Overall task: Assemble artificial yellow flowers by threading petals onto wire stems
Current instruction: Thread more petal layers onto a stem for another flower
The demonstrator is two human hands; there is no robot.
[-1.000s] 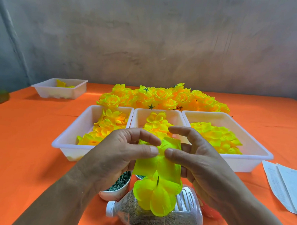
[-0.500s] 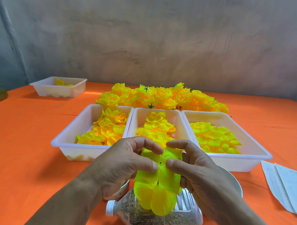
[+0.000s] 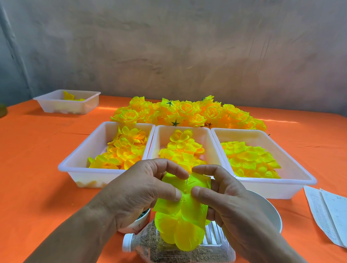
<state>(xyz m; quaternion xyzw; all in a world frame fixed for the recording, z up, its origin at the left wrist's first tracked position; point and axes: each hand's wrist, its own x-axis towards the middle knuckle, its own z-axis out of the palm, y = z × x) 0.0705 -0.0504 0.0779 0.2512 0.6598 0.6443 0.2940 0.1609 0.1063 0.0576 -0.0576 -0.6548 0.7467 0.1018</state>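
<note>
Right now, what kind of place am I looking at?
Probably a small handcraft worktable for artificial flowers: three white trays of loose yellow petals, a heap of finished yellow roses behind them.

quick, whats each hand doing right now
Left hand: thumb and forefinger pinch the yellow petals.
Right hand: thumb and forefinger pinch the same yellow petals.

Layered yellow-green petals (image 3: pixel 182 212) hang near centre, pinched between the left hand (image 3: pixel 139 191) and right hand (image 3: pixel 225 200) (lower lobes drooping). Loose yellow petals (image 3: pixel 180 149) fill 3 trays (image 3: pixel 88 175) just beyond. Finished flowers (image 3: pixel 187 112) lie heaped farthest back.
</note>
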